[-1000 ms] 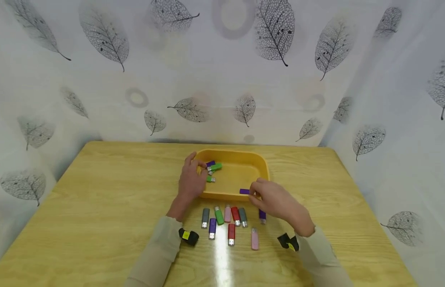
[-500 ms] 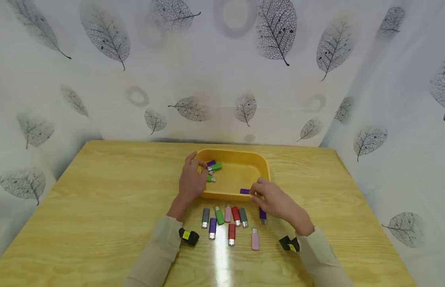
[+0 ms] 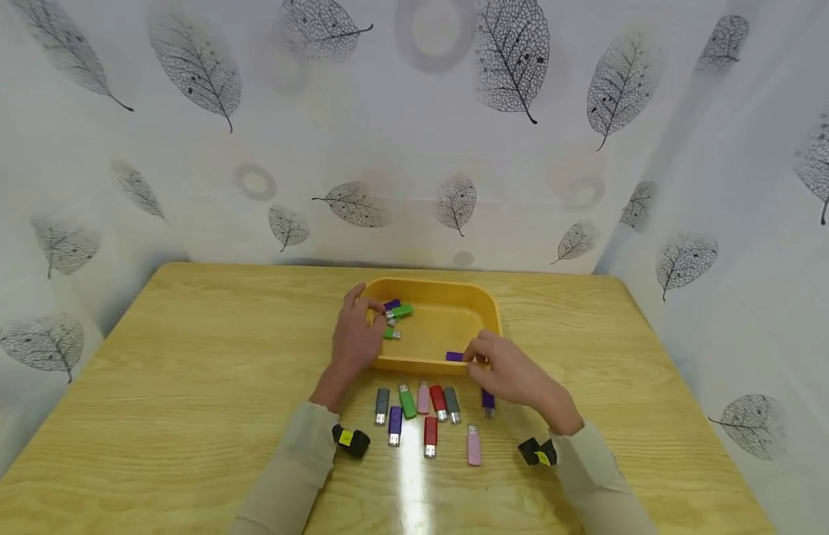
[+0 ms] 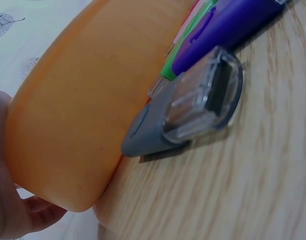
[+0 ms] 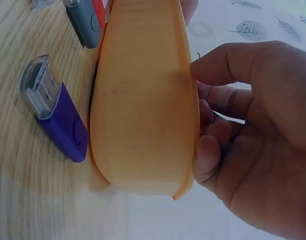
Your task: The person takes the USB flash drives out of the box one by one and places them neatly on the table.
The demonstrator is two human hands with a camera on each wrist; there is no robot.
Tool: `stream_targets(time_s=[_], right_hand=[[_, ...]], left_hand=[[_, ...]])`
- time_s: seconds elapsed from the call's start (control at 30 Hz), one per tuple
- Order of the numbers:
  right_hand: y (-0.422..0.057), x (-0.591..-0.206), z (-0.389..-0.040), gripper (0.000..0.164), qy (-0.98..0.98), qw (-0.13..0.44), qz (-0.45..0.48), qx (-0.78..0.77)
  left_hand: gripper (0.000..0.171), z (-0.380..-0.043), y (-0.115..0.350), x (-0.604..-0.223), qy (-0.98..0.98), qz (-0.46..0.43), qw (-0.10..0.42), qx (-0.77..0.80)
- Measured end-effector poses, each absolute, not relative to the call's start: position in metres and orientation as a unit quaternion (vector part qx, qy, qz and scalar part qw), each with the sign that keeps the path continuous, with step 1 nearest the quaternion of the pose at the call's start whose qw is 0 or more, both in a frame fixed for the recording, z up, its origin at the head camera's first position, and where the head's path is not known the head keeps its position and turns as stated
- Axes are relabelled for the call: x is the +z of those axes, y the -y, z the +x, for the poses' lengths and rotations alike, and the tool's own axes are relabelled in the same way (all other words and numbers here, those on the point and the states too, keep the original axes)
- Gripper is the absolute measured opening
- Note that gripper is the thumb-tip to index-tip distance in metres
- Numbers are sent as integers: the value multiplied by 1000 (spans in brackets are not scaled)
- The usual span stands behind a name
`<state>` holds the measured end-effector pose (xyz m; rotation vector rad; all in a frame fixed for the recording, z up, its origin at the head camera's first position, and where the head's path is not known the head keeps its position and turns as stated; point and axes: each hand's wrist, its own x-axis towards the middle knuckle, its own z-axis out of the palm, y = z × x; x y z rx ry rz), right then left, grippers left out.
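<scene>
A shallow yellow plastic tray (image 3: 448, 368) stands on the table with several green and purple USB sticks inside, such as a green USB stick (image 3: 402, 310). My left hand (image 3: 358, 336) grips the tray's left side, its fingers partly hidden behind the corner in the left wrist view. My right hand (image 3: 518, 375) holds the front right rim between thumb and curled fingers, as the right wrist view shows. A purple USB stick (image 3: 454, 357) lies inside the tray next to the right fingertips. Another purple USB stick (image 5: 65, 122) lies on the table below that hand.
In front of the tray lie several more USB sticks, among them a grey one (image 3: 382, 406), a red one (image 3: 431, 436) and a pink one (image 3: 474, 448). Black straps (image 3: 351, 441) hang at both wrists. A leaf-patterned curtain (image 3: 388, 134) surrounds the wooden table (image 3: 220, 357).
</scene>
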<state>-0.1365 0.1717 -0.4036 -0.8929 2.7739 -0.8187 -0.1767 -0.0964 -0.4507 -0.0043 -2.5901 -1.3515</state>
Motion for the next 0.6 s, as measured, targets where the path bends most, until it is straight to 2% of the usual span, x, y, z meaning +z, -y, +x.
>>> stream_targets(time_s=[0.3, 0.6], right_hand=[[-160, -410, -150, 15, -929, 25, -278, -242], [-133, -416, -172, 13, -934, 52, -246, -252]], left_hand=[[18, -177, 98, -450, 882, -3, 100, -461], [17, -177, 95, -452, 883, 0, 109, -456]])
